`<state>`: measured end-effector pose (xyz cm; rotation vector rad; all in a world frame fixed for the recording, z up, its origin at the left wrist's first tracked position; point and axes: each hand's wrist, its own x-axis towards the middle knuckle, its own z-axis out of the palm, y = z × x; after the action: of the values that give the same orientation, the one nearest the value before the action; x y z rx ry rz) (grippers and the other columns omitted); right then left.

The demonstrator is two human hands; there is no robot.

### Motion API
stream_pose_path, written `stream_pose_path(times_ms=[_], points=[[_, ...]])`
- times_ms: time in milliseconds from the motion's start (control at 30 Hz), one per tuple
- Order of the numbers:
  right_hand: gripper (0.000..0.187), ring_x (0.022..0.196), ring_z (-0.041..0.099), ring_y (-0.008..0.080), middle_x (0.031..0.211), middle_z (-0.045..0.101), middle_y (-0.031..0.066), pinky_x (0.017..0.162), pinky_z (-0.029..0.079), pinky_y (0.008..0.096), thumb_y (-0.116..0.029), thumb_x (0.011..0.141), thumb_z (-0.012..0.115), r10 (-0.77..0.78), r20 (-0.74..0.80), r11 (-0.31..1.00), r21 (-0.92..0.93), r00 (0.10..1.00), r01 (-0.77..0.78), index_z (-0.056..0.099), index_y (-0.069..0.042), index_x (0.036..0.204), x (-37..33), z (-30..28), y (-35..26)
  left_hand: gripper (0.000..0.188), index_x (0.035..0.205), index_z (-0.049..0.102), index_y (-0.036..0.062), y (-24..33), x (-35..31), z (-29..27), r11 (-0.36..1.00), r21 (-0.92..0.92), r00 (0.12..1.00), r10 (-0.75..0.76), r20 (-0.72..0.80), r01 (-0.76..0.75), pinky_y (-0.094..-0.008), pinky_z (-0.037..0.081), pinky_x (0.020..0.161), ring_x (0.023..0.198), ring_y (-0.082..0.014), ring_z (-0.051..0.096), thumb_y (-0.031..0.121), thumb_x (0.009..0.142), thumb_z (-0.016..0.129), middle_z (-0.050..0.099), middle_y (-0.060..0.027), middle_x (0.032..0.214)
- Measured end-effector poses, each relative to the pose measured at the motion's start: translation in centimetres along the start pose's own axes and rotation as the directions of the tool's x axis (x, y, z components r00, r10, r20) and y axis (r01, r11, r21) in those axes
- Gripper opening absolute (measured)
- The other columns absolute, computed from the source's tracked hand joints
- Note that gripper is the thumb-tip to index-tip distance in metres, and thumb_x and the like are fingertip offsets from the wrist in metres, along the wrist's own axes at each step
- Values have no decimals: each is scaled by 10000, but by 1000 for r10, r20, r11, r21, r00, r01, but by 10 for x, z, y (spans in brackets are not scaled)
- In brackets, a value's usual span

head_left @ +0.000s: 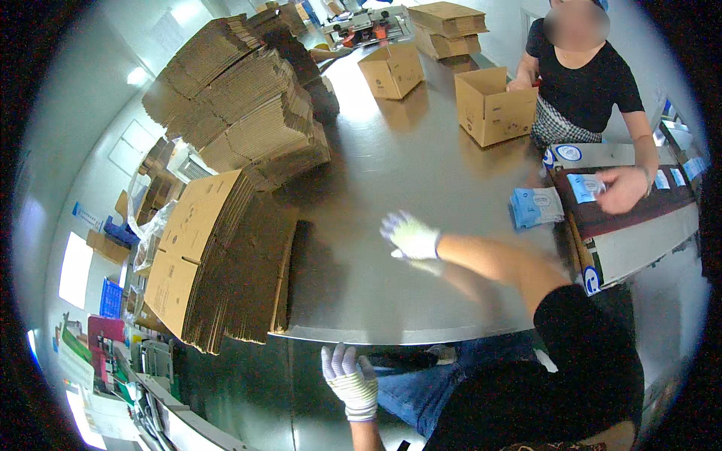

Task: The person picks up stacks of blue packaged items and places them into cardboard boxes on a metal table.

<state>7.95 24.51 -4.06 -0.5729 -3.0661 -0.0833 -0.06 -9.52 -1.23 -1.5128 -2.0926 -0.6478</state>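
Holding nothing, the left hand [351, 383], in a striped white glove, is raised just off the counter's near edge, its grip open with fingers apart. Jeans [425, 398] show just beside it. Right hand [412, 237], same kind of glove, is stretched out over the bare middle of the metal counter [361, 278]; grip open, fingers extended, nothing in it. It's a bit blurred, so can't really tell if the fingertips touch the surface (its reflection shows right under it).

Nearest goods: a stack of flattened brown cartons [192, 252] at the counter's near left, standing on edge and tilted, apart from both hands. Right side, a small pile of blue-and-white packets [538, 208] lies on the counter near a conveyor with a dark belt [602, 223]; one more blue packet [583, 188] is on the belt. Behind the leaning cartons, a tall pile of flattened cartons [248, 113].

Farther: a co-worker [583, 83] in a black top, one arm at an open carton [496, 113], the other reaching over the belt. Second open carton [391, 71] to its left, then more flat cartons [449, 22] and a machine [368, 30] at the far end.
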Motion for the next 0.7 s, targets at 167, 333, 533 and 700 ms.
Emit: stream_pose_path(times_ms=[167,333,533,700], points=[[565,1353,276,319,1436,343,167,1128,183,459,-418,932,384,206,-114,951,257,972,-172,387,-53,1364,-56,46,-37,462,1147,511,119,-43,23,-16,983,181,999,33,3,-33,-494,297,1064,1302,-392,332,58,700,616,487,-106,1304],[552,1333,307,317,1415,369,161,1124,195,457,-415,926,403,115,-136,960,268,984,-75,411,-57,1346,-71,43,-39,504,1315,408,98,-105,102,-72,827,554,962,69,-264,93,-525,271,1078,1325,-410,285,209,854,579,388,-150,1408],[503,1299,358,311,1372,424,155,1110,238,447,-384,909,458,146,-179,942,327,973,-81,478,-53,1287,-71,44,-44,455,1238,515,81,-191,146,-109,887,165,865,-356,-353,432,-435,386,1019,1202,-370,464,177,819,664,473,-218,1308],[470,1276,386,308,1332,464,150,1096,266,443,-370,891,495,176,-195,923,374,965,-92,522,-50,1234,-71,44,-44,373,1075,590,87,-165,150,-127,794,510,942,-240,-235,330,-410,446,838,961,-311,564,85,716,690,606,-116,1018]])
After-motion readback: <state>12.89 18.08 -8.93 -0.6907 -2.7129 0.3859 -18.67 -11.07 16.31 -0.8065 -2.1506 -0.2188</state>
